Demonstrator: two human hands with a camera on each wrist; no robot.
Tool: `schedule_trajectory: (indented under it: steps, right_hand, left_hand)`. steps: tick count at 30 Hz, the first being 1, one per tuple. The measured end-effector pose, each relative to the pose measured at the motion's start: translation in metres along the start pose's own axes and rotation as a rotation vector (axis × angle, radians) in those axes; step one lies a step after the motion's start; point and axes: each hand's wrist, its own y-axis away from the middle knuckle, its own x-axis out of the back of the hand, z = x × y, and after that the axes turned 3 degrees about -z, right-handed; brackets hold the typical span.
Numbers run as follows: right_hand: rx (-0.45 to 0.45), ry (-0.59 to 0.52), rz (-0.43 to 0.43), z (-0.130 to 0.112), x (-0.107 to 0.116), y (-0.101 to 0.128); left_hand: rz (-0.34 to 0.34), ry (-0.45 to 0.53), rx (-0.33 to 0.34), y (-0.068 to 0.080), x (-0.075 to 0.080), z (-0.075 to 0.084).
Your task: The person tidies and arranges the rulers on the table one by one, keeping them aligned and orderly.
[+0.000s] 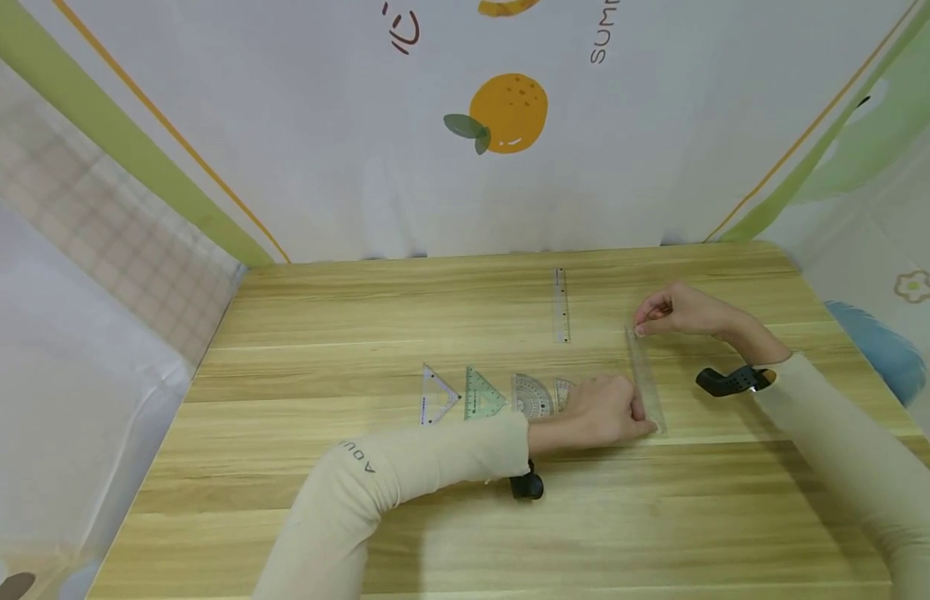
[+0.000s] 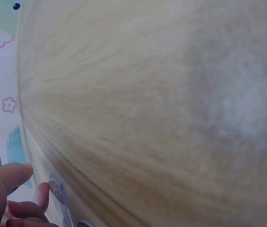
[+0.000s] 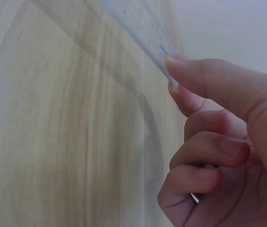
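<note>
A pale wooden bench (image 1: 360,517) stands before a fruit-printed curtain (image 1: 507,112). The clear ruler (image 1: 645,379) (long, faintly marked) lies right of centre; the right hand (image 1: 678,310) pinches its far end, and the left hand (image 1: 603,410) has its grip on the near end.

The pale wooden table (image 1: 360,517) looks matt, with smooth straight grain. The long clear plastic ruler (image 1: 645,379) at right is glossy; the far white fruit-printed backdrop (image 1: 285,125) looks like soft cloth.
</note>
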Motion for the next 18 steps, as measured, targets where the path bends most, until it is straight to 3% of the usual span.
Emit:
schedule_trajectory:
  steps: [18]
  right_hand:
    - [0.019,0.025,0.038,0.0013,-0.0041,0.0033]
  left_hand:
    - [0.0,-0.026,0.003,0.0028,-0.0001,0.0015]
